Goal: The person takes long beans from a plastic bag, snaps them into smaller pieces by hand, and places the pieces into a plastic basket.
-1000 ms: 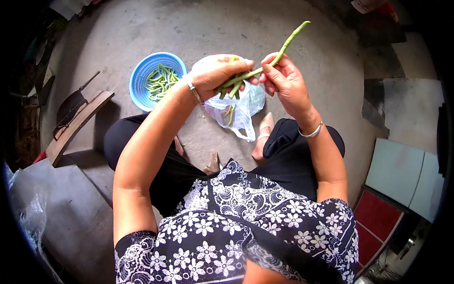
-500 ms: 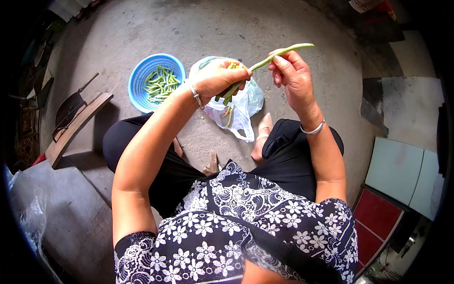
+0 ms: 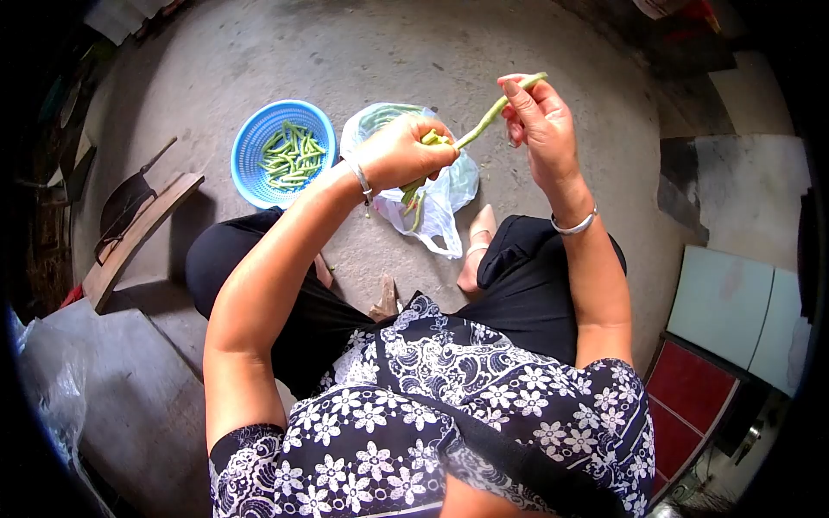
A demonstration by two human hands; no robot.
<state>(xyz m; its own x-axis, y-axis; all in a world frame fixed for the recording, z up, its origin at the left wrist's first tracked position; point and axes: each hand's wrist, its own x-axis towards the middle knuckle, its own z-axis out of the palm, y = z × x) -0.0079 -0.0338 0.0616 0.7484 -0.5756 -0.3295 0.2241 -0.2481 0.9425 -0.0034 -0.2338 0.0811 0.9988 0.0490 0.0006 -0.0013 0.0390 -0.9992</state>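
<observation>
My left hand [image 3: 399, 152] is closed round a bunch of green beans [image 3: 434, 138], with their ends poking out above and below the fist. One long green bean [image 3: 485, 121] reaches from its thumb side up to my right hand [image 3: 544, 121]. The thumb and fingers of my right hand pinch that bean near its upper tip. Below the left hand, a white plastic bag [image 3: 442, 210] lies on the floor, partly hidden by the hand. Left of it stands a blue plastic basket [image 3: 241, 164] with many short bean pieces [image 3: 292, 157] inside.
Concrete floor [image 3: 518, 43] spreads around. At the left, a cleaver-like blade [image 3: 125, 207] rests by a curved wooden board [image 3: 142, 237]. A pale green panel and red tiles [image 3: 691, 384] stand at the right. My knees flank the bag.
My right hand has slid toward the long bean's upper end, and that bean is bent and tilted more steeply. The left hand has stayed nearly in place, still gripping the bunch.
</observation>
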